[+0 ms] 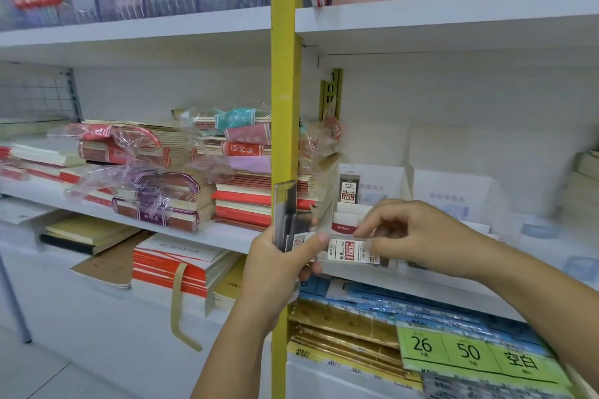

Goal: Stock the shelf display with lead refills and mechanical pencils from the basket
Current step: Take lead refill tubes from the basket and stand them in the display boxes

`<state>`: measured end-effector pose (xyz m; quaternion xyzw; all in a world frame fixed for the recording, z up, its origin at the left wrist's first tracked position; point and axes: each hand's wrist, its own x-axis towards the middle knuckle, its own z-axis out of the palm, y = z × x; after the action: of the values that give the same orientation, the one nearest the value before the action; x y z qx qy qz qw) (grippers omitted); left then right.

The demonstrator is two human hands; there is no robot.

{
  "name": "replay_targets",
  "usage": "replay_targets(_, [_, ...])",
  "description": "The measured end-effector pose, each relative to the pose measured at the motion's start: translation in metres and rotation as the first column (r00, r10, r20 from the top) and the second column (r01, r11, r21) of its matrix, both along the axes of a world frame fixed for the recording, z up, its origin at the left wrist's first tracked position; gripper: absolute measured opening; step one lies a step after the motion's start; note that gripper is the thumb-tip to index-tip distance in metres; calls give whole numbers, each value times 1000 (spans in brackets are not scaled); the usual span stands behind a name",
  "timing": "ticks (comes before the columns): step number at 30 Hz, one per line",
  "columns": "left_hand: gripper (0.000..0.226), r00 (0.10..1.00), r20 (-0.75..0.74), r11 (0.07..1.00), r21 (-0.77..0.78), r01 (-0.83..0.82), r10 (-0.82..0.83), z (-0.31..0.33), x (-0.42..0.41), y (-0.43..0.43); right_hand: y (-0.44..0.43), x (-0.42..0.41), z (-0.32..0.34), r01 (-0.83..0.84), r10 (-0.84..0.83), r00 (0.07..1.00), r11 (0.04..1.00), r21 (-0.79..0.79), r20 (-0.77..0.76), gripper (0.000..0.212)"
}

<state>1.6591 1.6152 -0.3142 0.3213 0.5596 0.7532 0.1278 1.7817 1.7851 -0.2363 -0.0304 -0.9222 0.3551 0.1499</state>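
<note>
My left hand (278, 266) grips a bundle of lead refill cases (285, 214), held upright in front of the yellow shelf post. My right hand (411, 236) pinches a single lead refill case (351, 251) with a white and red label, lying sideways between both hands; my left thumb touches its left end. Just behind, a white display box (348, 220) stands on the shelf with one refill case (349, 188) upright in it. No basket or mechanical pencils are in view.
A yellow post (283, 74) divides the shelving. Stacks of wrapped exercise books (168, 178) fill the left shelf. More white display boxes (453, 191) stand to the right. Below lie packs with a green label (470, 350) and notebooks (181, 269).
</note>
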Motion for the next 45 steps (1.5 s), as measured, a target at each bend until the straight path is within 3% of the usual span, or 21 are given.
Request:
replay_targets(3, [42, 1000, -14, 1000, 14, -9, 10, -1, -1, 4, -8, -6, 2, -36, 33, 999, 996, 86, 28, 25])
replay_targets(5, [36, 1000, -10, 1000, 7, -4, 4, -3, -2, 8, -6, -8, 8, -72, 71, 997, 993, 93, 14, 51])
replay_targets(8, [18, 999, 23, 999, -37, 29, -28, -6, -6, 12, 11, -16, 27, 26, -19, 989, 999, 41, -150, 83])
replay_targets(12, [16, 987, 78, 984, -101, 149, -141, -9, -11, 10, 26, -41, 38, 167, -144, 897, 986, 19, -418, 65])
replay_targets(16, [12, 987, 100, 989, -61, 136, -129, -12, -15, 13, 34, -66, 34, 313, -181, 841, 931, 187, -510, 46])
replay_targets(21, [28, 982, 110, 988, 16, 154, -154, -11, -15, 12, 38, -80, 23, 346, -85, 852, 831, 435, -516, 40])
replay_targets(26, [30, 978, 102, 984, 7, 180, -180, -11, -14, 12, 47, -92, 20, 325, -193, 888, 905, 274, -418, 28])
replay_targets(28, [29, 973, 122, 981, 16, 193, -194, -11, -13, 12, 51, -96, 17, 348, -239, 913, 879, 327, -331, 22])
replay_targets(30, [28, 968, 140, 978, 35, 204, -207, -12, -13, 11, 50, -98, 16, 380, -282, 919, 816, 436, -275, 29])
replay_targets(33, [34, 963, 146, 974, 59, 220, -226, -10, -11, 11, 38, -90, 22, 414, -279, 905, 750, 515, -321, 36])
replay_targets(36, [36, 960, 138, 969, 70, 237, -245, -6, -7, 12, 17, -65, 21, 291, -161, 926, 880, 375, -342, 25])
replay_targets(38, [34, 956, 137, 965, 80, 249, -258, -3, -3, 12, -1, -47, 14, 97, -53, 980, 969, 228, -190, 19])
replay_targets(40, [33, 951, 147, 961, 85, 262, -272, -1, 1, 13, -10, -37, 4, -5, 19, 994, 991, 131, -104, 22])
replay_targets(45, [35, 928, 153, 940, 47, 337, -340, -5, 2, 8, -6, -26, -6, 40, -80, 968, 985, -166, -236, 19])
